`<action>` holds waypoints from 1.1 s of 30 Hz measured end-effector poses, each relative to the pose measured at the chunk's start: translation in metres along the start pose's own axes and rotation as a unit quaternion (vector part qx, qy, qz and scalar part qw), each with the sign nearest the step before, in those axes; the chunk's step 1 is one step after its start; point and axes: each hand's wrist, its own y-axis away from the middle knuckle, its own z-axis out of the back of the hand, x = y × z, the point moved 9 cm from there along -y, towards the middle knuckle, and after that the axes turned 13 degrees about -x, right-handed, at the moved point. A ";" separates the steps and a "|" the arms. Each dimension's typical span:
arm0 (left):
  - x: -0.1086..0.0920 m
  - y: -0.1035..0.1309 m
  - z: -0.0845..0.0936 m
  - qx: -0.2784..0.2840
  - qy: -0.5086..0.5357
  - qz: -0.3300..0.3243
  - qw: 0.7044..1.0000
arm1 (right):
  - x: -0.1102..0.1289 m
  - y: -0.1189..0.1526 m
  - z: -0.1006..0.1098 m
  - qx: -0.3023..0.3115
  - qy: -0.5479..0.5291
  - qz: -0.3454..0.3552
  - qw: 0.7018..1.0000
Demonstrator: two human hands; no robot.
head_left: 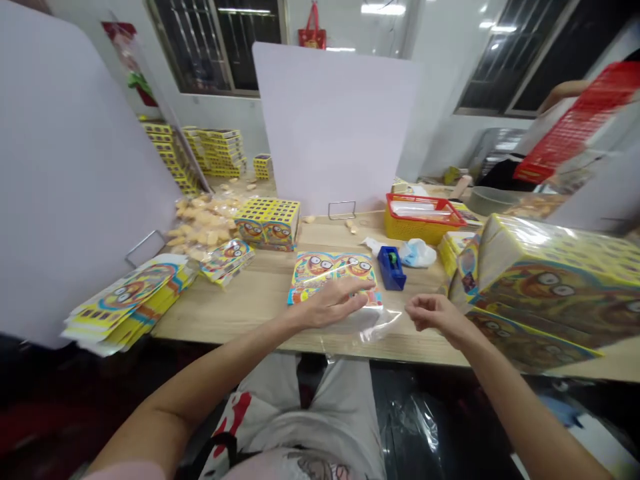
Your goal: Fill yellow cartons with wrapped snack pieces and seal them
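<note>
The left hand is open, holding nothing visible, over the near side of the box on the table; the right hand is curled closed — whether around anything, I cannot tell. Uneven pulling could crease the loose film.

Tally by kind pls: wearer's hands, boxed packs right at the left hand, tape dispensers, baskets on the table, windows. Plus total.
Hands: 2 (left hand, right hand)
Boxed pack at left hand: 1
Tape dispenser, blue: 1
Basket, yellow with red rim: 1
Windows: 2
Total: 7
</note>
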 end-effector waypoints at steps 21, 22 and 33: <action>0.077 0.155 -0.011 -0.311 0.210 0.382 0.844 | -0.021 0.013 -0.009 0.023 -0.088 -0.021 0.996; 0.075 0.153 -0.005 -0.310 0.204 0.373 0.851 | -0.019 0.015 -0.011 0.024 -0.088 -0.015 0.996; 0.062 0.102 0.087 -0.285 0.038 0.224 0.931 | 0.028 0.015 -0.048 -0.023 -0.015 0.120 0.992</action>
